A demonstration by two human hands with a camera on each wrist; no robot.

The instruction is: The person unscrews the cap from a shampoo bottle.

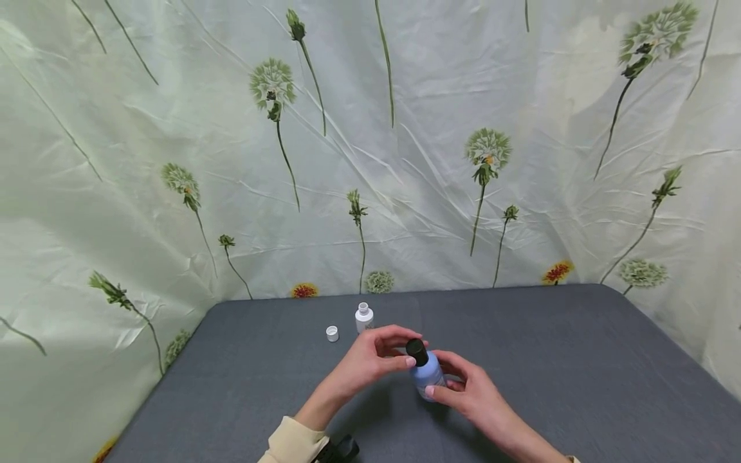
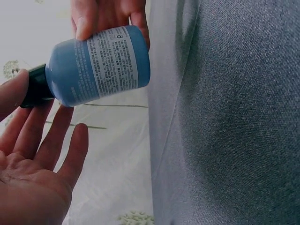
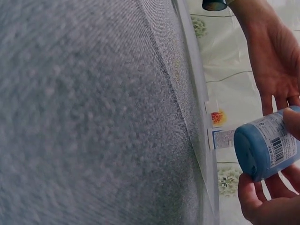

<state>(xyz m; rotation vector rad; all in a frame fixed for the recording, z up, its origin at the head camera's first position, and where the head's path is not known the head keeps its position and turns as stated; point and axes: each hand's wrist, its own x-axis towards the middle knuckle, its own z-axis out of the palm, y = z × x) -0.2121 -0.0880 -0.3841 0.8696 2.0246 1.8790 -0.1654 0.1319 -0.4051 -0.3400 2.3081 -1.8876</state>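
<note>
While between fingers (image 2: 52, 140), blue bottle (image 1: 428, 376) well inside far table edge (image 1: 463, 293), room rightward

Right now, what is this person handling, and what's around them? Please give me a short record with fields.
Left hand: pinches the dark cap
Right hand: grips the body of the blue bottle
Blue bottle: held off the table, dark cap on
White bottle: upright on the table, its cap off
White cap: on the table beside the white bottle, apart from it
Backdrop: pale cloth with a plant print
</note>
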